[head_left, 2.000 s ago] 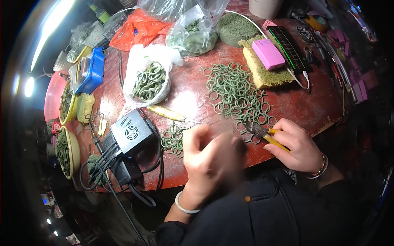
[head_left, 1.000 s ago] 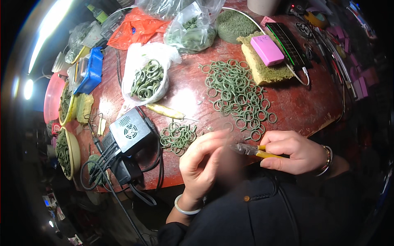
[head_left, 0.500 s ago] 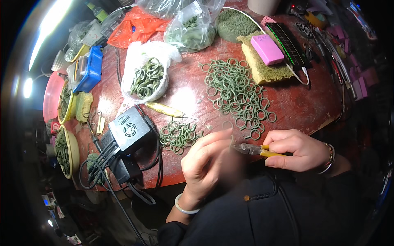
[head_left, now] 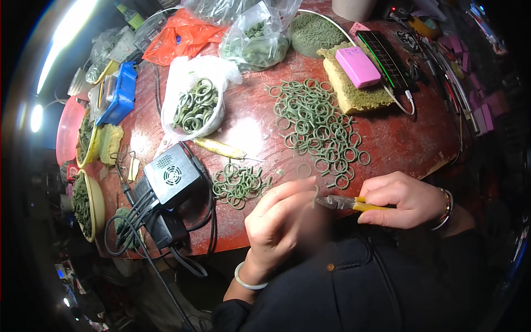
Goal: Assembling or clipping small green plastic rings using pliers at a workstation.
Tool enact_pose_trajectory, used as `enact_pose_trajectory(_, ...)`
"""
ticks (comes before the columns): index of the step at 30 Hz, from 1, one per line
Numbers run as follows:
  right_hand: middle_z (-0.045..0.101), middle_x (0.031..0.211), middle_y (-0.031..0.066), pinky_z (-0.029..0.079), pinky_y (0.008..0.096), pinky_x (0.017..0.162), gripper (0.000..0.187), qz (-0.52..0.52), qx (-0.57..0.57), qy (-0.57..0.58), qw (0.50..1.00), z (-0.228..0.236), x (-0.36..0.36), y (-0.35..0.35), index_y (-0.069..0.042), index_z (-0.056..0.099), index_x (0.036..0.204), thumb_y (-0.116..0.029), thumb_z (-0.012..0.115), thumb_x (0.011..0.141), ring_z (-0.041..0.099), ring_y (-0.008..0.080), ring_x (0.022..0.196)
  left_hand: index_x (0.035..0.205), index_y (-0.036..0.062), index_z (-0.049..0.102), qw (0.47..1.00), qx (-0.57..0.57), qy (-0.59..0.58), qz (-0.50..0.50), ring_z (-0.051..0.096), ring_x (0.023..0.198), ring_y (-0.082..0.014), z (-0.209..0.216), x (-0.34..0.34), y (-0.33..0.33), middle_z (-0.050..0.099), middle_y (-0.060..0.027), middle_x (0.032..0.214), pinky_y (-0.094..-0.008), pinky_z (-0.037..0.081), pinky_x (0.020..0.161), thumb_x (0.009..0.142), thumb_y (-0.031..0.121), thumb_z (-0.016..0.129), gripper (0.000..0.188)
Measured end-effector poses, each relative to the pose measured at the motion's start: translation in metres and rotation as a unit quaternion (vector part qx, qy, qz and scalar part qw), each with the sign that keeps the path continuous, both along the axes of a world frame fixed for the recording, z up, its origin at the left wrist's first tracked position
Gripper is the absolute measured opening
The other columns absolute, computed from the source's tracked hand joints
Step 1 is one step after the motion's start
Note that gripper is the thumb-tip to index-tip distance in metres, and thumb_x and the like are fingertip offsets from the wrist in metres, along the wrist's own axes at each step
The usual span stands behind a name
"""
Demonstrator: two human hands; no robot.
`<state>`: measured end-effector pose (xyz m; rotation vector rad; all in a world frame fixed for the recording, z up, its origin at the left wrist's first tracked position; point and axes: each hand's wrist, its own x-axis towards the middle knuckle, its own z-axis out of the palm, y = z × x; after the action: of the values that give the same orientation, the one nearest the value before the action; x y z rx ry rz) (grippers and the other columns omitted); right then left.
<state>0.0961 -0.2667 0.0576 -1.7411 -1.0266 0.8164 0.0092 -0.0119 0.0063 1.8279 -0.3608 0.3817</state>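
Observation:
My left hand [head_left: 276, 218], a pale bangle at its wrist, has its fingertips pinched on a small green ring [head_left: 316, 196], seen nearly edge-on and partly hidden by blur. My right hand [head_left: 401, 202] is wrapped round yellow-handled pliers [head_left: 337, 202]. Their metal jaws point left and lie right beside that ring; whether they touch it I cannot tell. Beyond my hands spreads a large pile of green rings [head_left: 318, 127]. A smaller ring pile [head_left: 239, 185] lies just past my left hand.
A bag-lined tub [head_left: 220, 119] holds more rings. A black cabled box [head_left: 172, 172] and a yellow-handled pointed tool [head_left: 220, 148] lie on the red table [head_left: 260, 99]. At the back right, a pink box [head_left: 358, 67] rests on a sponge block [head_left: 340, 91] beside a black power bank [head_left: 387, 61].
The ring at my left fingertips shows more clearly beside the pliers' jaws. Both hands keep nearly the same place, and the whole view has shifted slightly.

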Motion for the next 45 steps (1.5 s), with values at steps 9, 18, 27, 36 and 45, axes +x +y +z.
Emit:
enact_pose_trajectory(9, 0.057, 0.083, 0.0113, 0.046, 0.0358, 0.067, 0.022, -0.042, 0.050, -0.038, 0.997, -0.007, 0.001, 0.005, 0.001, 0.065, 0.086, -0.017, 0.075, 0.090, 0.058, 0.0254, 0.075, 0.103, -0.0047, 0.069, 0.992, -0.085, 0.063, 0.064, 0.069, 0.102, -0.0270, -0.007, -0.005, -0.003, 0.067, -0.0205, 0.118, -0.0341, 0.055, 0.089, 0.088, -0.008, 0.067, 0.016)
enact_pose_trajectory(18, 0.058, 0.095, 0.0139, 0.049, 0.0356, 0.070, 0.020, -0.173, 0.047, -0.177, 0.968, -0.005, -0.015, 0.059, 0.002, 0.064, 0.095, -0.007, 0.078, 0.084, 0.061, 0.0259, 0.080, 0.101, -0.0026, 0.071, 0.992, 0.048, -0.036, 0.109, 0.068, 0.098, -0.0286, 0.003, -0.001, -0.008, 0.067, -0.0180, 0.110, -0.0360, 0.055, 0.085, 0.079, -0.005, 0.076, 0.022)
enact_pose_trajectory(27, 0.055, 0.098, 0.0146, 0.052, 0.0408, 0.069, 0.022, -0.217, 0.037, -0.342, 0.914, -0.008, -0.009, 0.063, 0.001, 0.062, 0.100, -0.006, 0.073, 0.082, 0.063, 0.0313, 0.080, 0.113, -0.0027, 0.064, 0.993, -0.021, -0.044, 0.109, 0.066, 0.100, -0.0304, -0.009, -0.003, -0.010, 0.065, -0.0209, 0.115, -0.0369, 0.055, 0.084, 0.079, -0.001, 0.080, 0.037)
enact_pose_trajectory(36, 0.057, 0.095, 0.0159, 0.051, 0.0379, 0.064, 0.027, -0.190, 0.074, -0.402, 0.893, -0.004, -0.009, 0.071, 0.003, 0.061, 0.095, 0.000, 0.077, 0.073, 0.061, 0.0299, 0.075, 0.104, 0.0002, 0.068, 0.987, -0.093, 0.099, 0.083, 0.064, 0.097, -0.0261, -0.003, -0.005, -0.007, 0.065, -0.0153, 0.110, -0.0345, 0.051, 0.083, 0.082, -0.003, 0.075, 0.023)
enact_pose_trajectory(45, 0.059, 0.092, 0.0128, 0.048, 0.0364, 0.066, 0.020, -0.110, 0.045, -0.169, 0.978, -0.002, 0.004, 0.035, 0.002, 0.063, 0.087, -0.014, 0.075, 0.090, 0.059, 0.0279, 0.071, 0.107, -0.0039, 0.062, 0.969, -0.214, 0.108, 0.059, 0.065, 0.104, -0.0206, -0.016, -0.008, 0.004, 0.057, -0.0189, 0.126, -0.0334, 0.057, 0.089, 0.099, -0.003, 0.058, 0.009)
